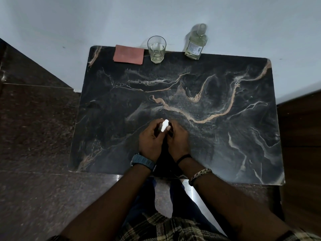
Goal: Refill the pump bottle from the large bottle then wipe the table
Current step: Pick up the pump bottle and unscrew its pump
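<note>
Both hands, left hand [150,140] and right hand [177,138], curl around the pump bottle [164,125] near the counter [225,119] front; the large bottle [195,44] stands untouched at the back, cloth [128,54] beside the glass [156,49]. Refilling and wiping seemingly remain.

Tabletop [217,136] set against wall [104,20], floor [34,119] to left. Along far edge, left to right: cloth [128,54] lying flat, glass [156,49] just beside it, large bottle [196,43] upright further right, apart from glass. Near edge, centre-left: left hand [150,140] and right hand [178,140] side by side, touching, pump bottle [164,125] between them. Hands well apart from far-edge items.
</note>
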